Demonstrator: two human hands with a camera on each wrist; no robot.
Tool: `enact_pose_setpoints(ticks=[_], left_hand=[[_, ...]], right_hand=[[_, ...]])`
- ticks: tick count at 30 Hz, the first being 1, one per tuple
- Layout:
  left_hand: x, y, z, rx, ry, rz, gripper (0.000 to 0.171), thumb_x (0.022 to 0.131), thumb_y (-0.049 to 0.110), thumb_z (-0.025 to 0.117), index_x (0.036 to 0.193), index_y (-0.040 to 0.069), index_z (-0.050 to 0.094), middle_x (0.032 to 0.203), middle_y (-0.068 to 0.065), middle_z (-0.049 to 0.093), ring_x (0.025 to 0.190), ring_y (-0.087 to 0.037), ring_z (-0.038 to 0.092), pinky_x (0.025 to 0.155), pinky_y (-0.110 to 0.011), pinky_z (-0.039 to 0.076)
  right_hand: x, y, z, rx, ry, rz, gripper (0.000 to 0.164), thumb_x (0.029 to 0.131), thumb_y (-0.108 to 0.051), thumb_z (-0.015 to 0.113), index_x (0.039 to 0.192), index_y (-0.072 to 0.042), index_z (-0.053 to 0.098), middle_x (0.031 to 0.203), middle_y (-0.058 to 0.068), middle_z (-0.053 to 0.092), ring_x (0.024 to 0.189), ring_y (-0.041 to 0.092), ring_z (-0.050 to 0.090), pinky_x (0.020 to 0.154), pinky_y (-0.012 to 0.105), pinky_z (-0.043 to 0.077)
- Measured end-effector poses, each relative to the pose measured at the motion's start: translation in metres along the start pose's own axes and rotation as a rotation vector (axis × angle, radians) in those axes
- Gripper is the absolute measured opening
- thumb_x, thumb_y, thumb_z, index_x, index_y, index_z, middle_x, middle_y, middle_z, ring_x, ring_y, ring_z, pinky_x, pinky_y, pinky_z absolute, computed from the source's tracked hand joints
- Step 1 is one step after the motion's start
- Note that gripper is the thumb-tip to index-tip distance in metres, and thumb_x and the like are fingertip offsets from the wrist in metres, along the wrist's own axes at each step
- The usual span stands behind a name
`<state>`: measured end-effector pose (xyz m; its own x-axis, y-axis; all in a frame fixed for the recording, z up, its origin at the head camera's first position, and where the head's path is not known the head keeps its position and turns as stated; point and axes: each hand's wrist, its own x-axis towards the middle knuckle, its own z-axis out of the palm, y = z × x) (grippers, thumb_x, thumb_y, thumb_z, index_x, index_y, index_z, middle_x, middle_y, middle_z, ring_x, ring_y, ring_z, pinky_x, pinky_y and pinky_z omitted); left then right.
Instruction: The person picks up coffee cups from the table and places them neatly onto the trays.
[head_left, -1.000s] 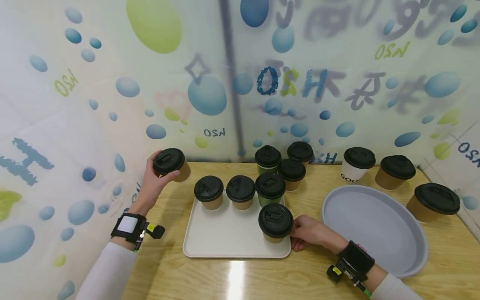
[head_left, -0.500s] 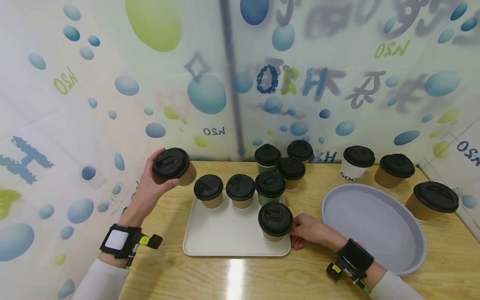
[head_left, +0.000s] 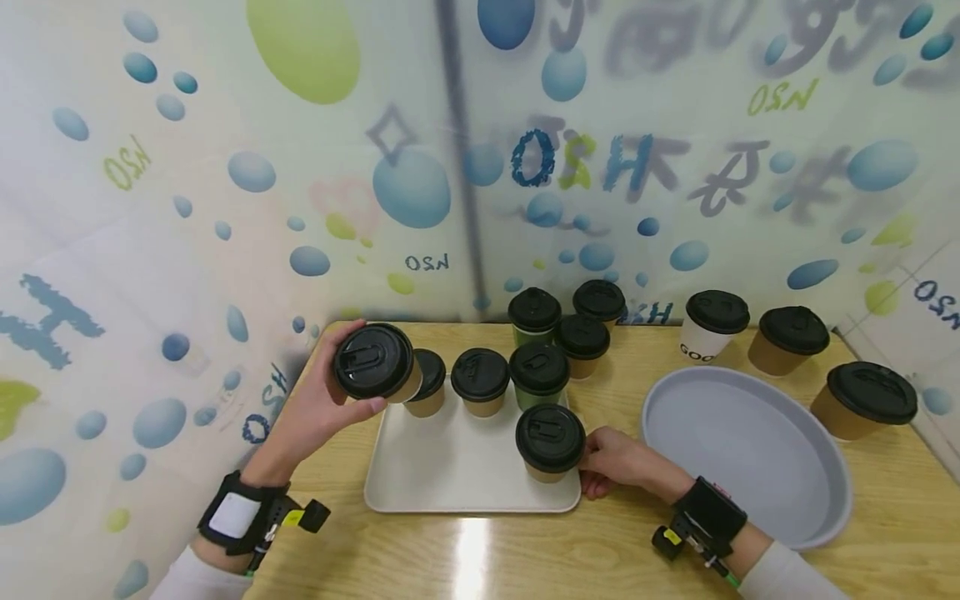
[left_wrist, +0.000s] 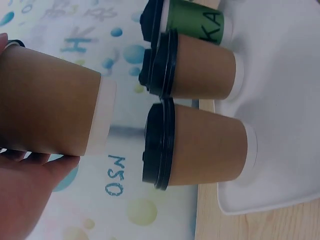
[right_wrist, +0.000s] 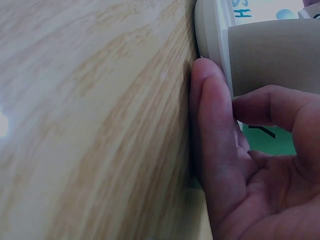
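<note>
My left hand [head_left: 315, 408] grips a brown paper coffee cup [left_wrist: 50, 102] with a black lid [head_left: 372, 361], held in the air above the left back corner of the white tray [head_left: 450, 483]. On the tray's back side stand two brown lidded cups [head_left: 480, 379] and a green one [head_left: 538, 371]; the held cup partly hides the leftmost in the head view. Another brown cup [head_left: 550, 446] sits at the tray's front right. Beside it my right hand [head_left: 618, 461] pinches the tray's right rim, fingers [right_wrist: 215, 110] along the outer edge and thumb above.
Behind the tray stand a green cup [head_left: 534, 317] and two brown cups [head_left: 583, 342]. A round grey tray [head_left: 750, 458] lies to the right. Around its far side are a white cup [head_left: 708, 329] and two brown cups [head_left: 787, 342]. A patterned curtain [head_left: 420, 192] rises behind the table.
My left hand has moved right and slightly nearer with the brown cup, from beside the tray to over its left back corner. My right hand has stayed at the tray's rim.
</note>
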<state>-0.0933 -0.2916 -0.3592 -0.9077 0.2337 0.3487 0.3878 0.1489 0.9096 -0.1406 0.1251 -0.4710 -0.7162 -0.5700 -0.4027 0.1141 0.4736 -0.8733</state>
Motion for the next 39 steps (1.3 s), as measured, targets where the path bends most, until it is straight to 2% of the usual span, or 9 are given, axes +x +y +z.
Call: enact_pose_setpoints(ticks=[4,7,11,14,21,26,29,33,39], left_hand=[[-0.005,0.001,0.01,-0.003,-0.059,0.006,0.093,0.083,-0.016,0.072,0.159,0.007,0.025,0.149,-0.008,0.042,0.129,-0.013,0.053,0.096,-0.023,0.053],[-0.008,-0.003,0.021,0.023,-0.116,0.001,0.093,0.082,-0.011,0.076,0.158,0.006,0.026,0.148,-0.01,0.044,0.13,-0.013,0.053,0.101,-0.023,0.049],[-0.011,-0.015,0.039,0.052,-0.186,-0.028,0.094,0.081,-0.003,0.082,0.157,0.006,0.028,0.147,-0.014,0.046,0.132,-0.014,0.052,0.106,-0.023,0.045],[-0.013,-0.026,0.053,0.071,-0.221,-0.075,0.094,0.08,0.004,0.086,0.155,0.009,0.03,0.146,-0.013,0.047,0.13,-0.016,0.054,0.105,-0.026,0.045],[-0.013,-0.044,0.078,0.173,-0.248,-0.17,0.093,0.075,0.021,0.091,0.151,0.017,0.036,0.142,-0.005,0.053,0.129,-0.023,0.053,0.112,-0.046,0.037],[-0.013,-0.054,0.088,0.15,-0.278,-0.203,0.095,0.074,0.022,0.092,0.15,0.014,0.035,0.14,-0.004,0.054,0.127,-0.022,0.054,0.112,-0.037,0.037],[-0.01,-0.059,0.092,0.183,-0.287,-0.204,0.097,0.073,0.026,0.093,0.15,0.011,0.035,0.14,-0.004,0.054,0.128,-0.021,0.054,0.112,-0.035,0.038],[-0.008,-0.066,0.095,0.234,-0.285,-0.226,0.098,0.073,0.031,0.094,0.149,0.011,0.036,0.141,-0.004,0.053,0.129,-0.02,0.053,0.113,-0.041,0.039],[-0.008,-0.071,0.098,0.233,-0.293,-0.241,0.098,0.074,0.031,0.093,0.151,0.013,0.035,0.143,-0.006,0.051,0.131,-0.023,0.051,0.113,-0.051,0.036]], right_hand=[[-0.001,-0.001,-0.001,-0.002,0.002,0.003,0.015,0.099,-0.004,0.058,0.094,0.005,0.068,0.071,0.008,0.068,0.062,0.015,0.067,0.057,0.027,0.058],[-0.001,-0.001,0.0,-0.009,0.002,0.004,0.016,0.1,-0.005,0.058,0.093,0.005,0.068,0.071,0.008,0.068,0.062,0.015,0.067,0.057,0.027,0.058],[-0.002,0.001,0.0,-0.013,0.011,0.01,0.016,0.1,-0.005,0.059,0.091,0.004,0.068,0.071,0.008,0.068,0.062,0.015,0.067,0.057,0.028,0.058],[-0.002,0.003,0.001,-0.005,0.01,0.006,0.017,0.101,-0.005,0.059,0.091,0.005,0.068,0.071,0.008,0.068,0.061,0.015,0.067,0.056,0.028,0.058],[0.0,0.001,-0.001,-0.007,0.004,-0.003,0.016,0.1,-0.005,0.059,0.091,0.004,0.068,0.07,0.008,0.068,0.061,0.015,0.067,0.056,0.027,0.058],[0.002,0.0,-0.002,-0.002,-0.012,-0.012,0.016,0.1,-0.007,0.059,0.091,0.003,0.067,0.071,0.008,0.068,0.061,0.014,0.067,0.057,0.027,0.058],[0.003,-0.001,-0.003,-0.001,-0.006,-0.008,0.017,0.101,-0.007,0.059,0.09,0.004,0.067,0.071,0.008,0.068,0.06,0.014,0.066,0.056,0.026,0.058],[0.003,0.0,-0.002,0.0,0.001,-0.007,0.015,0.1,-0.005,0.059,0.091,0.004,0.067,0.07,0.008,0.068,0.06,0.014,0.066,0.056,0.026,0.057],[0.001,0.001,0.0,-0.002,0.004,-0.007,0.015,0.1,-0.005,0.059,0.092,0.004,0.068,0.07,0.008,0.068,0.06,0.014,0.066,0.056,0.027,0.058]])
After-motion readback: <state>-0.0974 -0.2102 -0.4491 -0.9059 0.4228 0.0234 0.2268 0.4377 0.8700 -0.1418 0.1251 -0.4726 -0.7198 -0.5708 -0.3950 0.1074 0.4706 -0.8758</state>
